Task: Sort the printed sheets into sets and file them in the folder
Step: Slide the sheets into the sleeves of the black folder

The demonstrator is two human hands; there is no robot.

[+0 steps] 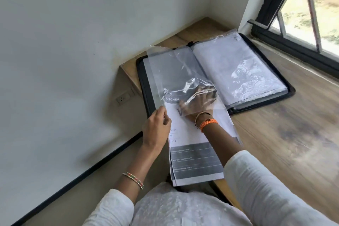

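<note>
A black zip folder (289,89) lies open on the wooden table, its clear plastic sleeves spread on both sides. A set of printed sheets (194,159) headed "KITCHEN" lies partly inside one lifted clear sleeve (170,68), with its lower half sticking out toward me. My left hand (156,128) pinches the sleeve's lower left edge beside the sheets. My right hand (197,102) is inside the sleeve, fingers spread flat on top of the sheets; the wrinkled plastic blurs them.
The wooden table (286,134) runs along a window (311,14) at the right. A white wall fills the left, with a power socket (122,98) low down beside the table edge. The folder's right stack of sleeves (244,71) is thick and crinkled.
</note>
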